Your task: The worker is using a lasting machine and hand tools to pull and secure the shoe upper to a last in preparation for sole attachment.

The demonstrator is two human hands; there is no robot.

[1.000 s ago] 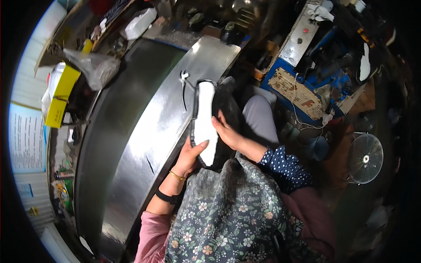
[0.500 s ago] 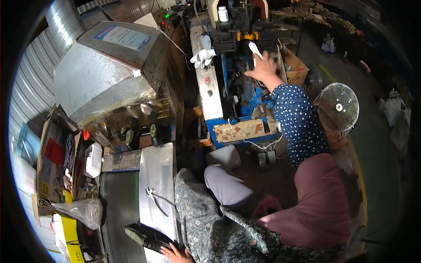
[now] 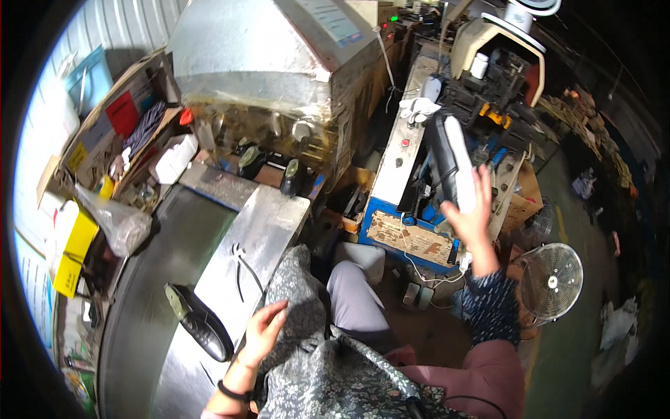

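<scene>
My right hand (image 3: 473, 218) grips one end of a black shoe (image 3: 441, 157) with a pale sole side, thumb on one side and fingers on the other. The shoe is held up in front of the blue machine (image 3: 412, 230). My left hand (image 3: 264, 331) hovers over the metal plate (image 3: 183, 377) with its fingers apart and nothing in them. Beside it, another black shoe (image 3: 204, 328) with a greenish last in it lies partly on the plate and partly over the dark belt (image 3: 150, 286). Pincers (image 3: 241, 262) rest on the plate, handles toward me.
Two more lasted shoes (image 3: 292, 176) stand by the mouth of the metal hood (image 3: 244, 70). White gloves (image 3: 419, 109) lie on the machine's side ledge. A wire-guard fan (image 3: 552, 282) stands at right. Boxes and a plastic bag (image 3: 125, 227) line the left.
My right hand has drawn back from the machine, bringing the shoe with it. The left hand has let go of the other shoe and lifted. The view has swung left.
</scene>
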